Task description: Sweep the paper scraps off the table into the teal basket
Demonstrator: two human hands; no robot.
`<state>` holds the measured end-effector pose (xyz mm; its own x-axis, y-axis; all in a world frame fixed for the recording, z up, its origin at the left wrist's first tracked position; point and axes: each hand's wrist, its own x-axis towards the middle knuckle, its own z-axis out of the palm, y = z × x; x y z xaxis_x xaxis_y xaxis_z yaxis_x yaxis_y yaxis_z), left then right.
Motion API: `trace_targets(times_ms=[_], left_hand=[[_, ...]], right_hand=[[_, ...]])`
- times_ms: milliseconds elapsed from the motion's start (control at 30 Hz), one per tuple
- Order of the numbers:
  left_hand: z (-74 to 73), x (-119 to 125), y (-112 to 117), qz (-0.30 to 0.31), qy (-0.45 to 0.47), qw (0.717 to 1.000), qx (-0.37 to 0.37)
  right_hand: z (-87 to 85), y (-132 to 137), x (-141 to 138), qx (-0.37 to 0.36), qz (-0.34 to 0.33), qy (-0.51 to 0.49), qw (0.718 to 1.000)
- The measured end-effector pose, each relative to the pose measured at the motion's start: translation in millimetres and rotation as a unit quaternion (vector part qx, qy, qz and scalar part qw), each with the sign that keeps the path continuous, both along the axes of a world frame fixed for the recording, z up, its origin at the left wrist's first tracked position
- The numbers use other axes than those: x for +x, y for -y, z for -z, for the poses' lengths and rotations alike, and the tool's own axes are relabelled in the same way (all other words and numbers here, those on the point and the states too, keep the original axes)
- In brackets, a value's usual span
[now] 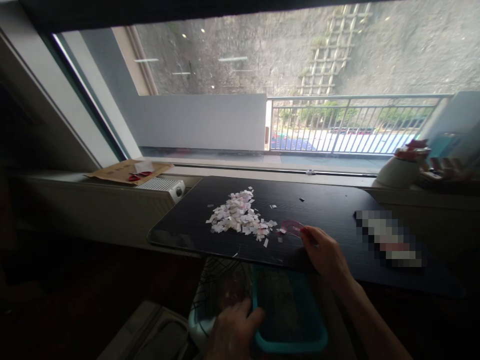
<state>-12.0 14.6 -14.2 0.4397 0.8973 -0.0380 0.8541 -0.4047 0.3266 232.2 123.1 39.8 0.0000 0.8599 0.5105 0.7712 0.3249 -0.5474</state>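
Note:
My right hand (pixel 325 250) pinches a pink see-through plastic piece with a rounded edge (pixel 290 226) between thumb and fingers. The piece lies low at the table top, touching or very near a few paper scraps. Left of it spreads a heap of small cut paper pieces (pixel 240 215), mostly white with some pinkish ones. Below the table's front edge, my left hand (pixel 236 325) grips the left rim of a turquoise plastic bin (pixel 292 346), thumb over the rim. The bin stands partly under the table; its dim inside is hard to make out.
The dark table (pixel 318 205) stands against the windowsill. A blurred-out object (pixel 390 240) lies at its right. Red-handled scissors (pixel 140 175) rest on brown paper (pixel 112 172) beside a radiator (pixel 168 190). A white pot-like object (pixel 397 170) stands on the right sill.

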Motion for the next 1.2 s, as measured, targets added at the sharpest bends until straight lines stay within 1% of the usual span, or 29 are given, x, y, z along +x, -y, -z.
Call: trace_targets(times_ms=[100,200,333,467,567,667,767,833,933,1033,1133,1200], left_hand=[[-2.8,1.2,0.4,-0.005,-0.002,1.000,-0.007],[-5.4,0.9,0.6,-0.011,-0.004,1.000,-0.011],[-4.3,-0.9,-1.4,-0.008,-0.015,1.000,-0.014],[-3.1,0.3,-0.9,-0.001,-0.013,1.000,-0.010],[-5.1,2.6,2.4,-0.011,-0.014,1.000,0.019],[-6.9,3.2,4.7,-0.023,-0.013,0.999,0.045],[-6.3,2.2,4.1,-0.009,-0.007,1.000,0.027],[-5.5,2.0,3.7,-0.004,-0.007,1.000,0.019],[-5.9,3.1,5.3,-0.019,-0.008,0.999,0.043],[-6.8,3.7,7.3,-0.024,-0.002,0.998,0.060],[-5.4,2.5,5.9,-0.013,0.007,0.999,0.049],[-3.4,1.4,3.8,-0.010,0.007,0.999,0.037]], right_hand=[[1.7,15.9,3.8,-0.006,-0.007,-0.032,0.999],[-2.8,23.4,4.6,-0.006,0.001,-0.052,0.999],[-9.9,21.2,1.7,-0.033,0.013,-0.029,0.999],[-12.0,21.8,-1.8,-0.035,0.011,-0.038,0.999],[-12.7,27.0,-1.5,-0.047,0.001,-0.031,0.998],[-14.5,33.3,1.8,-0.056,0.014,-0.018,0.998],[-16.3,36.2,3.3,-0.048,0.027,-0.020,0.998],[-16.5,35.5,1.8,-0.043,0.021,-0.026,0.998],[-15.9,33.8,-0.7,-0.052,-0.002,-0.026,0.998],[-16.6,35.5,0.4,-0.073,0.006,-0.010,0.997],[-19.3,38.7,2.5,-0.078,0.020,-0.008,0.997],[-20.8,39.5,2.1,-0.068,0.015,-0.014,0.997]])
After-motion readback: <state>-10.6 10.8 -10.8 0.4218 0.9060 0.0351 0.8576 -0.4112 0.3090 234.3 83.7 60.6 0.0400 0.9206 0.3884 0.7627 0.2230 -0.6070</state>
